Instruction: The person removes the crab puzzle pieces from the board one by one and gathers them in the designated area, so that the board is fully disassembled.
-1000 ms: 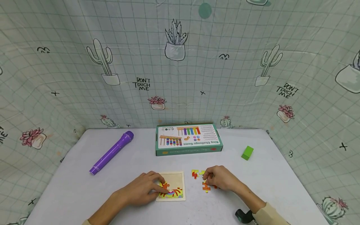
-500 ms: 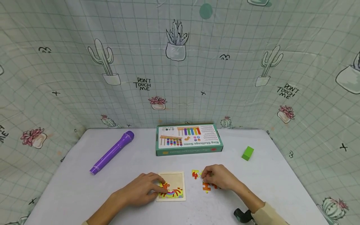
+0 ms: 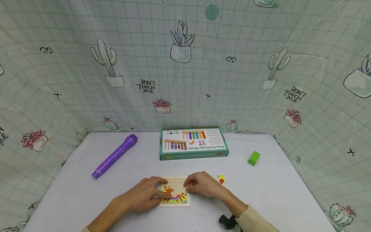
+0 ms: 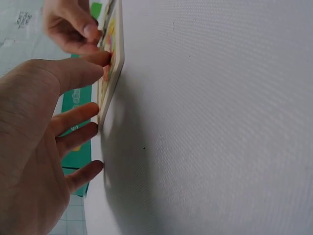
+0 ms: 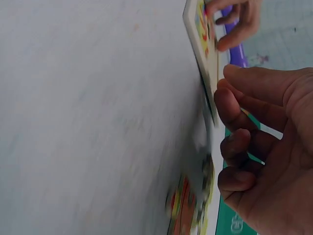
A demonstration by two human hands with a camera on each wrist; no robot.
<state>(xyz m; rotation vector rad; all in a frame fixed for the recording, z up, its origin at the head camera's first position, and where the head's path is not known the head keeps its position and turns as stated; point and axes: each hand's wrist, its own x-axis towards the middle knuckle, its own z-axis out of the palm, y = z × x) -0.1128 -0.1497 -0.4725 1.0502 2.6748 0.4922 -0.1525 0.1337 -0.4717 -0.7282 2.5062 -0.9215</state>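
A square wooden puzzle board [image 3: 175, 205] lies in front of me, its lower part filled with a colourful orange and yellow picture. My left hand [image 3: 146, 195] rests on its left side, thumb and fingertips touching the board and the pieces in it. My right hand [image 3: 201, 184] is at the board's right edge, thumb and index finger pinched together on a puzzle piece, which they largely hide. In the right wrist view its other fingers are curled. Behind this hand lie loose puzzle pieces [image 3: 221, 179], partly covered by it; a blurred orange piece [image 5: 183, 208] shows in the right wrist view.
A green game box [image 3: 194, 154] lies at the back middle of the white table. To its left is a purple microphone-shaped tube [image 3: 114, 157], to its right a green block [image 3: 253, 158]. A black object [image 3: 227, 222] is beside my right sleeve.
My right hand has moved left from the loose pieces to the board's right edge, fingers pinched. More of the pieces on the right now show. My left hand has stayed on the board.
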